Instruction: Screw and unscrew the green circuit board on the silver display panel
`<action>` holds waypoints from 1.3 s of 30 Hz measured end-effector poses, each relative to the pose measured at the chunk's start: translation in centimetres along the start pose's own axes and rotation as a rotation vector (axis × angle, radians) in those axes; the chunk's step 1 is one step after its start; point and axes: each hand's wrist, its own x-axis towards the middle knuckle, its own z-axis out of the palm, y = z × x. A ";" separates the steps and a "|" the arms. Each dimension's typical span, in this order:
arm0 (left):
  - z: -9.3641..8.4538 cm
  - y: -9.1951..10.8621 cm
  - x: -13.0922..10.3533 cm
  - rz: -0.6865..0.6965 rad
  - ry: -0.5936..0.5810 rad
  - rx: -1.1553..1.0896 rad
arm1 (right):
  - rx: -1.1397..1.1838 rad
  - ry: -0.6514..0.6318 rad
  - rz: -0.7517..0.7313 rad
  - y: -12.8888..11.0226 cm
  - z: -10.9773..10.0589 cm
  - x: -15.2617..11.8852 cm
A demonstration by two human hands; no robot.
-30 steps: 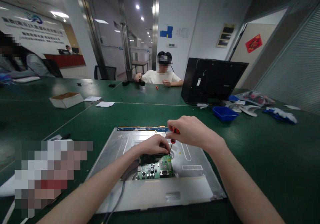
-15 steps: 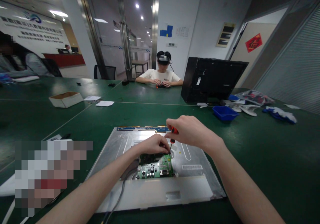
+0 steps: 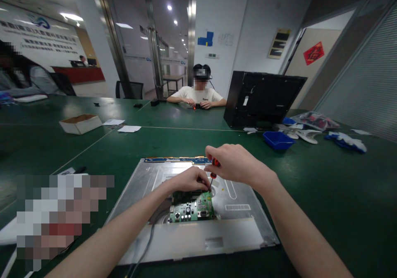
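Note:
A silver metal panel (image 3: 242, 216) lies flat before me, with a green circuit board (image 3: 194, 212) on its middle. My right hand (image 3: 229, 162) is closed round the red and black handle of a screwdriver (image 3: 214, 168), whose thin shaft points down at the board's upper right corner. Beside the tip, my left hand (image 3: 194, 179) has its fingers pinched together at the board's top edge; what they hold, if anything, is hidden. A grey cable (image 3: 151, 238) runs from the board's left side over the panel's front edge.
Farther back on the green table (image 3: 173, 139) stand a black monitor housing (image 3: 263, 98), a blue tray (image 3: 278, 140) and an open cardboard box (image 3: 81, 124). Gloves (image 3: 347, 141) lie at the right. A person (image 3: 201, 94) sits opposite; another is at the far left.

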 end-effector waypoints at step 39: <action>0.1 -0.2 0.1 0.008 0.038 0.036 | 0.029 0.039 -0.069 -0.2 -0.2 -0.5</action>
